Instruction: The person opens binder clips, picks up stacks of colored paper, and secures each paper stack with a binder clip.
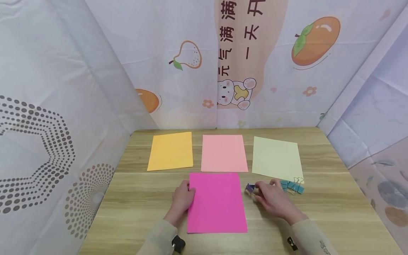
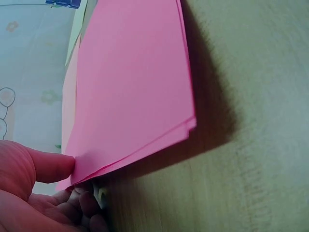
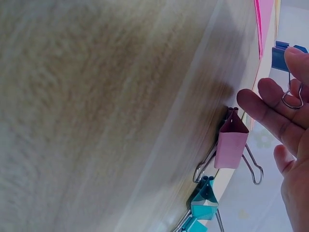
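My left hand (image 1: 183, 196) pinches the left edge of a stack of magenta paper sheets (image 1: 217, 205), with the thumb above and the fingers beneath. At the stack's corner in the left wrist view, the paper (image 2: 140, 92) shows more than one layer, lifted off the wood. Right of the stack, my right hand (image 1: 275, 198) holds a blue binder clip (image 3: 280, 58) between thumb and fingers. Below those fingers in the right wrist view, a pink binder clip (image 3: 231, 147) stands on the table, beside a teal binder clip (image 3: 204, 205).
Behind the magenta stack lie yellow-orange paper (image 1: 171, 151), salmon-pink paper (image 1: 224, 153) and pale yellow-green paper (image 1: 276, 156) in a row. Teal binder clips (image 1: 296, 187) sit by the pale paper's front corner. A printed curtain (image 1: 191, 113) hangs behind the wooden table (image 1: 344, 205).
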Demonstrator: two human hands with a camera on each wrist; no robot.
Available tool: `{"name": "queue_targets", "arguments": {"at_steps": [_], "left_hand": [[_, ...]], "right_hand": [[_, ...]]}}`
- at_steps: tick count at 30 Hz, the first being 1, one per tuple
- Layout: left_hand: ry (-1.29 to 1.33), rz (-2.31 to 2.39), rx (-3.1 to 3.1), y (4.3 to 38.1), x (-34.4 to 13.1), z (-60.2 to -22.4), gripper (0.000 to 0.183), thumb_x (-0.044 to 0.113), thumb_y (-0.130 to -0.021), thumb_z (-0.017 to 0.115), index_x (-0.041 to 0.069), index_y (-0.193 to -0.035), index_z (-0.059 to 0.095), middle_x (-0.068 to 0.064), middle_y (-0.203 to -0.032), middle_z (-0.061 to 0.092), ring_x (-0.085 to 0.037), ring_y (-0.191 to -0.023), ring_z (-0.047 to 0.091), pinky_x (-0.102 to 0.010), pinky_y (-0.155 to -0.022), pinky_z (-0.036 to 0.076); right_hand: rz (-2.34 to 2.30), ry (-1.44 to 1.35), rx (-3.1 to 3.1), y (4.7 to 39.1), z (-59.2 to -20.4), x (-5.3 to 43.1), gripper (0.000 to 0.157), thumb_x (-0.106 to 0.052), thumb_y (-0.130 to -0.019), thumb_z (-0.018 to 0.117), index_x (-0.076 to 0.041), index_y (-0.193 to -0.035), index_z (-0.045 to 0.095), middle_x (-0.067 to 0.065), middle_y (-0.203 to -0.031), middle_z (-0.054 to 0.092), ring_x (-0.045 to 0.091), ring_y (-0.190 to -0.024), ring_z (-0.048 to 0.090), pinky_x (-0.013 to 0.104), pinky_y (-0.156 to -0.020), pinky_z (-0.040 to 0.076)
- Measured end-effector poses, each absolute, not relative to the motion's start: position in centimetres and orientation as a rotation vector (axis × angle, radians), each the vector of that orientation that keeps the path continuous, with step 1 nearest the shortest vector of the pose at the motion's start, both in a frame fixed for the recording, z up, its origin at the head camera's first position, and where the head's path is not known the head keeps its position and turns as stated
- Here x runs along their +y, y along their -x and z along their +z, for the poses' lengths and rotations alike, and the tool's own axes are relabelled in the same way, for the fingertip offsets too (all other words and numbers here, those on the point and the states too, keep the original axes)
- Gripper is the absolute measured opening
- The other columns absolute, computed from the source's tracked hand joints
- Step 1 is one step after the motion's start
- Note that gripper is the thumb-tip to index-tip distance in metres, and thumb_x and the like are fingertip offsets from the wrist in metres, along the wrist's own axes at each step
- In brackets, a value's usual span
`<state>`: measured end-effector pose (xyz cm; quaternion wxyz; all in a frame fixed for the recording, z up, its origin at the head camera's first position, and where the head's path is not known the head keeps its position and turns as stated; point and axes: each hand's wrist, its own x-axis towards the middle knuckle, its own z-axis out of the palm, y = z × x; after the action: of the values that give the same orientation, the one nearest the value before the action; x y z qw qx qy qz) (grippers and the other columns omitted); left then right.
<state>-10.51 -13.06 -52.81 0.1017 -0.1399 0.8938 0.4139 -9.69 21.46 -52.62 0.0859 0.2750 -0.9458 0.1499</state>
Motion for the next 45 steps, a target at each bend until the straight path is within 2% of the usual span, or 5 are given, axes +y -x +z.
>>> {"name": "queue_targets", "arguments": {"at_steps": [6, 12, 17, 30, 45], "left_hand": [[0.416, 1.304, 2.585, 10.5, -13.3, -52.9, 0.025, 0.014, -0.101, 0.057, 0.000, -0.122, 0.059, -0.013, -0.107, 0.067, -0.024, -0.087, 0.061, -0.041, -0.078, 0.052], [0.377, 1.465, 2.508, 10.4, -13.8, -52.6, 0.015, 0.006, -0.100, 0.059, -0.001, -0.112, 0.060, -0.011, -0.092, 0.058, -0.019, -0.073, 0.056, -0.031, -0.059, 0.049], [0.318, 1.486, 2.554, 10.6, -14.2, -52.4, 0.007, 0.004, -0.098, 0.062, 0.000, -0.104, 0.062, -0.009, -0.089, 0.058, -0.019, -0.073, 0.054, -0.031, -0.060, 0.048], [0.267, 1.682, 2.468, 10.8, -14.5, -52.5, 0.015, 0.005, -0.099, 0.064, -0.003, -0.111, 0.065, -0.011, -0.094, 0.064, -0.018, -0.074, 0.062, -0.034, -0.064, 0.055], [0.292, 1.866, 2.358, 11.0, -14.5, -51.9, 0.011, 0.007, -0.101, 0.063, 0.001, -0.109, 0.065, -0.013, -0.104, 0.063, -0.018, -0.079, 0.064, -0.034, -0.067, 0.058]], "right_hand": [[0.464, -0.794, -2.857, 9.8, -52.4, 21.3, 0.034, -0.018, -0.088, 0.080, -0.007, -0.114, 0.062, 0.002, -0.086, 0.074, 0.007, -0.070, 0.060, 0.046, -0.091, 0.036], [0.468, -0.795, -2.857, 9.9, -52.2, 21.3, 0.032, -0.016, -0.088, 0.080, -0.008, -0.113, 0.061, -0.001, -0.084, 0.072, 0.005, -0.068, 0.055, 0.047, -0.090, 0.037], [0.497, -0.808, -2.857, 10.2, -52.0, 21.3, 0.030, -0.016, -0.089, 0.079, -0.008, -0.113, 0.061, -0.002, -0.080, 0.070, 0.004, -0.066, 0.054, 0.047, -0.092, 0.037], [0.636, -0.789, -2.905, 10.8, -50.3, 21.7, 0.026, -0.014, -0.093, 0.075, -0.008, -0.114, 0.060, -0.001, -0.085, 0.071, 0.016, -0.077, 0.057, 0.049, -0.091, 0.041], [0.674, -0.927, -2.918, 11.9, -49.4, 22.4, 0.020, -0.013, -0.095, 0.072, -0.010, -0.111, 0.060, 0.005, -0.099, 0.075, 0.009, -0.080, 0.068, 0.050, -0.094, 0.039]]}}
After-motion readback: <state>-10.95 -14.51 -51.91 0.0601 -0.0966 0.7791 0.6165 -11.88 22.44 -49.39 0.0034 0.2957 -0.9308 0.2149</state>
